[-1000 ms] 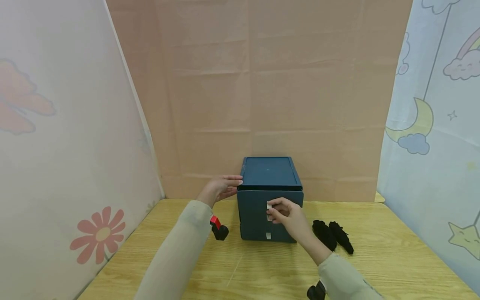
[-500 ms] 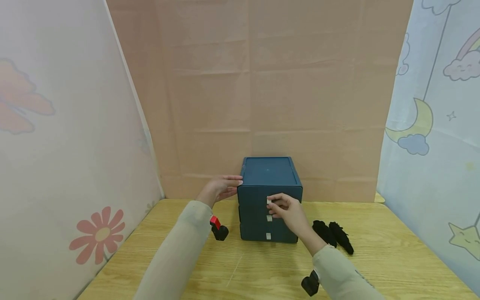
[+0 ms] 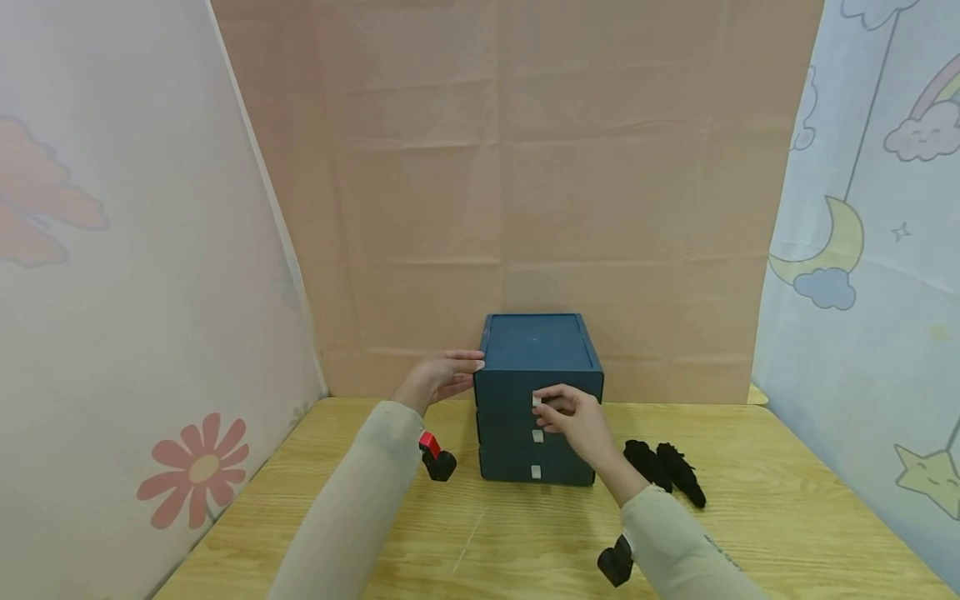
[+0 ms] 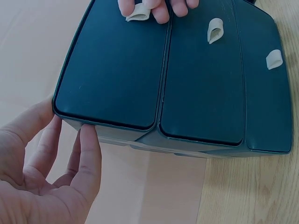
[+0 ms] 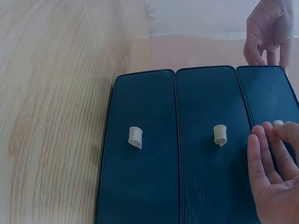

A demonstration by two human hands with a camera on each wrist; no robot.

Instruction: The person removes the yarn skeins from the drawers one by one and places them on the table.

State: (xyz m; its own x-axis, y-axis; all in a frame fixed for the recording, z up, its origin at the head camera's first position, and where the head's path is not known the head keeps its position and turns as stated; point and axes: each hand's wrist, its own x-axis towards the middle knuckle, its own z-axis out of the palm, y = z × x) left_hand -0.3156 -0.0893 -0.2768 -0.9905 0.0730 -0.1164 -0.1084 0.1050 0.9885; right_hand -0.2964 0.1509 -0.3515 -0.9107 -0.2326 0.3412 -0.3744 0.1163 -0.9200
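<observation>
A dark blue drawer box stands on the table with its three drawer fronts facing me. The top drawer lies flush with the rest, and each front carries a small off-white loop tab, such as the middle tab and the bottom tab. My right hand pinches the top tab between thumb and fingers, which partly cover it. At the box's upper left front corner, my left hand touches the top edge and side with mostly straight fingers.
Two fuzzy black objects lie on the wooden table to the right of the box. A tan backdrop hangs behind it, with patterned side walls left and right. Black wrist cameras hang under both sleeves.
The top drawer, which stood out with a dark gap under the box's top, has slid in flush. My right hand moved forward with it, still on the tab; the left hand stayed put.
</observation>
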